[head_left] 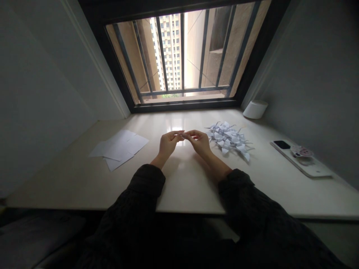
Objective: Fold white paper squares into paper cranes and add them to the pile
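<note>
Above the middle of the white sill, my left hand [168,143] and my right hand [200,142] meet at the fingertips. Both are closed in a pinch. Whatever is between the fingers is too small and too covered to make out. Just beyond my right hand lies a heap of folded white paper cranes [228,138], with thin pointed necks and tails sticking out. To the left of my left hand, several flat sheets of white paper [123,145] overlap one another.
A phone [301,158] in a pale case with a round decorated grip lies at the right. By the right wall stands a white cylindrical object [255,109]. A dark-framed window [183,108] with bars outside closes off the back, and the sill's front edge [190,213] runs near me.
</note>
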